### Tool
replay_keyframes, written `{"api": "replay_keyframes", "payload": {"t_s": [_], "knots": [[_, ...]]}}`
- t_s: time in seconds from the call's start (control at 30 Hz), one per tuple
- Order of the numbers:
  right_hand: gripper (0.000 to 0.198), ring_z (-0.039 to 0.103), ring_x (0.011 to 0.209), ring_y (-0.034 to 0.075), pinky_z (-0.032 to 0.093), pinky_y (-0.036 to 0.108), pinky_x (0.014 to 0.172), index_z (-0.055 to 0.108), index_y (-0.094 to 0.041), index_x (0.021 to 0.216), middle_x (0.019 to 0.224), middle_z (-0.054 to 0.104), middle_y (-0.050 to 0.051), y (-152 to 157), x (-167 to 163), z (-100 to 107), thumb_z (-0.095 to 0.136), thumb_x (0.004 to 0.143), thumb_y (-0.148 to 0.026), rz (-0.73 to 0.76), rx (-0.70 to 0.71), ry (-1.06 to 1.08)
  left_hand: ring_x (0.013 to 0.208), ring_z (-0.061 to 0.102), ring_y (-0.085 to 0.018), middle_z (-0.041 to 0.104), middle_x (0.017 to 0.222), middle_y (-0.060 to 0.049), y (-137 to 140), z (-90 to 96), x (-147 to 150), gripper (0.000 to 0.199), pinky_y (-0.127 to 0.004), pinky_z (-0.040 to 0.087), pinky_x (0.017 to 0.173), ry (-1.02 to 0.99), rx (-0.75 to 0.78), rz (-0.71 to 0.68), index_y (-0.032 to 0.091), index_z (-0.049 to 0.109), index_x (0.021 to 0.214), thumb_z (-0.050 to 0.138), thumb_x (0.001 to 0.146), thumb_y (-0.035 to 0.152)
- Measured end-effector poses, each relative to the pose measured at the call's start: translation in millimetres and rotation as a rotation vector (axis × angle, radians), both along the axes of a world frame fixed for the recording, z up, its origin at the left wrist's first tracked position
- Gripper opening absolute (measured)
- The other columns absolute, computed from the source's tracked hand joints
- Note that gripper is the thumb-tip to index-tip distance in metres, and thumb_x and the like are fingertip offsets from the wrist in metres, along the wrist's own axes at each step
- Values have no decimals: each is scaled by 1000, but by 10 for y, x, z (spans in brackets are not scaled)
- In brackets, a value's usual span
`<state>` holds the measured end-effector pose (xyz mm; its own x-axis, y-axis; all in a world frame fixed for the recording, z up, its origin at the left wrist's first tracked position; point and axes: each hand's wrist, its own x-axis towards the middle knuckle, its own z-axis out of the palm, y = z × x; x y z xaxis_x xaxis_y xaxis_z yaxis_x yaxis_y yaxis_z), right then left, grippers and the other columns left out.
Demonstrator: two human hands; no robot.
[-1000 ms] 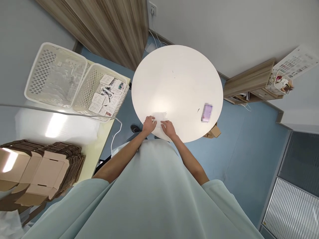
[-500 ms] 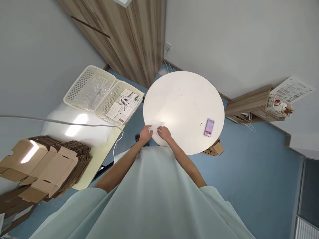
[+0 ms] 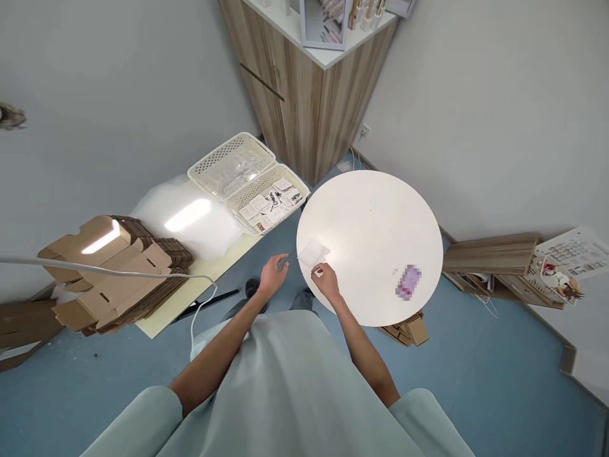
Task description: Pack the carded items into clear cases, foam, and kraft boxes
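Note:
A small translucent white sheet or flat bag lies near the left edge of the round white table. My right hand is at its near edge, thumb and forefinger curled into a pinch. A bit of white shows between those fingertips; whether it is part of the sheet or something separate, I cannot tell. My left hand hovers just off the table's left edge, apart from the sheet, its fingers spread and nothing seen in them.
A blurred purple item lies on the table's right. To the left, a side table holds stacked flat cardboard boxes, white plastic sheeting, a basket of clear bags and a basket of cards. A cable crosses the left side.
My left hand has let go of the sheet and moved left off the table, fingers opening. My right hand stays by the sheet's near edge. The camera view has shifted.

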<state>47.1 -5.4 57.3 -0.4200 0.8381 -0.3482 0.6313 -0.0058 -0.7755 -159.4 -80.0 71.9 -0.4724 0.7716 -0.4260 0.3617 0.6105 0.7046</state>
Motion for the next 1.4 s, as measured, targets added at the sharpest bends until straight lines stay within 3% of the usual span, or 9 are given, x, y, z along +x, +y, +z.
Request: {"api": "replay_keyframes", "payload": {"t_s": [0.27, 0.53, 0.67, 0.83, 0.93, 1.07, 1.17, 1.4], "knots": [[9, 72, 97, 23, 57, 37, 88, 66, -26, 90, 106, 75, 4, -226, -517, 338, 59, 86, -28, -24, 98, 30, 135, 68, -33, 70, 147, -12, -209, 169, -395, 38, -46, 59, 110, -75, 191, 0, 23, 71, 134, 54, 101, 35], [4, 71, 96, 22, 58, 34, 87, 63, -26, 88, 103, 75, 4, -677, -1627, 636, 60, 88, -29, 126, 214, 35, 130, 68, -32, 72, 141, -11, -747, 283, -1431, 39, -47, 55, 115, 35, 380, 113, 22, 70, 133, 56, 97, 28], [4, 73, 99, 21, 58, 32, 89, 62, -26, 89, 105, 75, 5, -941, -2294, 789, 60, 91, -28, 286, 229, 8, 134, 65, -34, 68, 146, -14, -1157, 294, -2028, 45, -49, 52, 117, 175, 316, 127, 20, 68, 139, 57, 96, 23], [5, 73, 105, 21, 59, 32, 90, 65, -26, 93, 111, 76, 3, -1196, -3008, 914, 60, 95, -27, 493, 249, -66, 130, 64, -41, 70, 136, -23, -1682, 142, -2549, 44, -55, 52, 112, 285, 80, 140, 16, 72, 132, 58, 91, 18], [4, 73, 106, 21, 58, 34, 94, 67, -26, 94, 111, 77, 3, -1278, -3305, 944, 62, 95, -26, 585, 277, -124, 127, 64, -42, 72, 127, -25, -1917, 20, -2676, 34, -54, 53, 108, 290, -30, 130, 15, 75, 121, 59, 91, 20], [7, 72, 107, 22, 57, 35, 96, 69, -26, 96, 111, 77, 3, -1342, -3542, 968, 62, 97, -28, 679, 283, -140, 128, 63, -40, 73, 123, -24, -2102, -80, -2748, 29, -50, 53, 107, 275, -38, 81, 17, 78, 111, 56, 93, 20], [8, 71, 106, 22, 57, 35, 97, 70, -25, 97, 111, 77, 3, -1386, -3640, 958, 63, 97, -27, 717, 290, -153, 124, 65, -38, 74, 120, -23, -2149, -114, -2798, 30, -48, 55, 104, 280, -40, 65, 17, 79, 106, 51, 95, 20], [9, 72, 110, 22, 57, 34, 97, 74, -25, 100, 113, 78, 4, -1485, -3756, 831, 64, 99, -25, 761, 272, -222, 122, 69, -38, 76, 114, -21, -2128, -184, -2914, 25, -46, 57, 104, 240, 27, 80, 21, 80, 95, 62, 91, 38]]}}
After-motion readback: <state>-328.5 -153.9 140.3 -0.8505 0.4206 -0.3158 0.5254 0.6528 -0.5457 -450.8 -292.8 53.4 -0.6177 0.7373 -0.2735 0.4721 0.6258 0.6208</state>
